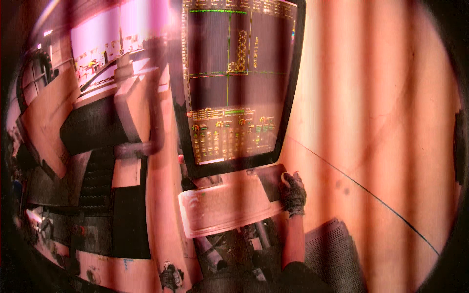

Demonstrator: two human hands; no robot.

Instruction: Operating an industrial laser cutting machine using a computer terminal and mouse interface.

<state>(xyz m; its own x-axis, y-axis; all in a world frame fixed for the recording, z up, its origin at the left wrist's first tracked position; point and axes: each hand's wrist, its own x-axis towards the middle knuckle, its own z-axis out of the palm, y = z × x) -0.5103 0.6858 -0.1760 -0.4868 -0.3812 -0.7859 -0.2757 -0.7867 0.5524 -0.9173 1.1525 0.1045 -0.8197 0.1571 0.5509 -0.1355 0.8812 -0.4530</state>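
My right hand [293, 193], in a speckled knit work glove, rests on a pale computer mouse [285, 178] on a dark pad to the right of a white keyboard [227, 205]. Above them stands a tall dark monitor [239, 83] showing green line drawings and rows of small icons. My left hand [171, 277], also gloved, hangs low by the front edge of the machine's pale side panel [163, 205], with nothing seen in it; I cannot see its fingers well.
A large cutting machine with a dark bed [95, 127] and a grey gantry [137, 112] fills the left. A perforated metal platform [334, 254] lies below right. The pale floor [381, 122] carries a thin blue line. Bright doorway at top left.
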